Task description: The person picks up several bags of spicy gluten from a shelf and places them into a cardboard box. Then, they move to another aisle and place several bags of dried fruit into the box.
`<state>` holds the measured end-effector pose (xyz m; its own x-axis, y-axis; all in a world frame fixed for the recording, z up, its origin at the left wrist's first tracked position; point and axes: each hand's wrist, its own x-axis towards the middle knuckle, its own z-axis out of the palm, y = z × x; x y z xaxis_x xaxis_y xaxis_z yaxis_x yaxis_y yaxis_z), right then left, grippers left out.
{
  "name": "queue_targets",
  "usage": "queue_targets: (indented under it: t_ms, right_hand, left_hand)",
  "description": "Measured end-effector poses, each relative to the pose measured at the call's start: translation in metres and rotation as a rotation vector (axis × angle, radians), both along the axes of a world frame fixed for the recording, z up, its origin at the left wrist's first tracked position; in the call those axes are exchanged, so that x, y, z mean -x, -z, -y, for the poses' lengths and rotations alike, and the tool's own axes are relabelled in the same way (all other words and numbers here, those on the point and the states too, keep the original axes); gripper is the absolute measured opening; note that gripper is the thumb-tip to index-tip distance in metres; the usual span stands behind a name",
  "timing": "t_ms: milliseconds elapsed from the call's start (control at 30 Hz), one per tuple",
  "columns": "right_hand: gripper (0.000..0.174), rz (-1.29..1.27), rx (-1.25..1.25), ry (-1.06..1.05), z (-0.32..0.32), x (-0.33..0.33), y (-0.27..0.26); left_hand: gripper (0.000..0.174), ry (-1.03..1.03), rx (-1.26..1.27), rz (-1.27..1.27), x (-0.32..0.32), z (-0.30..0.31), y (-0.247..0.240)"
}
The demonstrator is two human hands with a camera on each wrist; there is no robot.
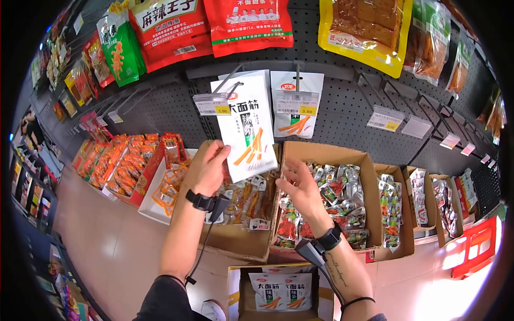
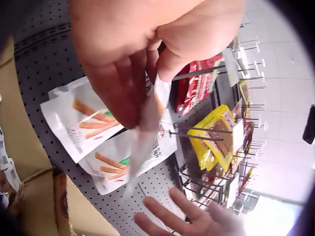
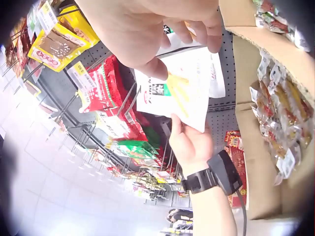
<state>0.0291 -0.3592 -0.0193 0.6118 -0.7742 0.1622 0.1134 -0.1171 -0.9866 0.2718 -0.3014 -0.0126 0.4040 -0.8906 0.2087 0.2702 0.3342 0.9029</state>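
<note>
A white snack packet (image 1: 249,131) is at the left wire hook of the pegboard, in front of another white packet. The left hand (image 1: 210,167) pinches its left edge between thumb and fingers; the left wrist view shows this packet (image 2: 147,128) edge-on under the left hand (image 2: 142,49). The right hand (image 1: 302,190) is to the right of the packet, fingers spread and holding nothing. In the right wrist view, the right hand (image 3: 162,29) is over the packet (image 3: 172,88), whose far edge the left hand (image 3: 192,145) holds. Another white packet (image 1: 297,107) hangs on the neighbouring hook.
Below the hooks stand cardboard boxes of small snack packs (image 1: 342,192). At the bottom, an open carton (image 1: 235,299) contains white packets (image 1: 269,291). Large red bags (image 1: 249,27) and a yellow bag (image 1: 364,32) hang above. Bare wire hooks (image 1: 375,91) project at the right.
</note>
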Motion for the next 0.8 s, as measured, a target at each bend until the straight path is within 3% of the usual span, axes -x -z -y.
queue_targets:
  t_ms: [67, 133, 167, 200, 300, 433, 733, 800]
  right_hand:
    - [0.061, 0.097, -0.012, 0.138, -0.006, -0.013, 0.002]
    - [0.06, 0.13, -0.038, 0.117, -0.012, -0.015, -0.007]
    - [0.058, 0.194, -0.146, -0.066, -0.015, -0.015, -0.014]
    - [0.056, 0.255, -0.252, -0.251, -0.019, -0.014, -0.02]
    - [0.048, 0.188, -0.174, -0.232, -0.039, -0.009, -0.04]
    - [0.044, 0.155, -0.124, -0.265, -0.053, -0.003, -0.054]
    - [0.042, 0.169, -0.178, -0.318, -0.051, 0.014, -0.065]
    - [0.044, -0.004, -0.109, -0.408, -0.049, 0.021, -0.07]
  left_hand:
    - [0.004, 0.105, 0.011, -0.018, 0.003, -0.022, -0.023]
    - [0.008, 0.226, 0.02, 0.028, -0.005, -0.039, -0.034]
    - [0.027, 0.256, -0.003, 0.113, -0.004, -0.049, -0.042]
    - [0.027, 0.255, -0.004, 0.117, -0.009, -0.055, -0.041]
    - [0.051, 0.4, -0.026, 0.212, -0.026, -0.071, -0.037]
    - [0.041, 0.535, -0.038, 0.243, -0.036, -0.085, -0.049]
    - [0.035, 0.506, -0.076, 0.118, -0.03, -0.08, -0.049]
    - [0.036, 0.547, -0.127, 0.211, -0.032, -0.082, -0.04]
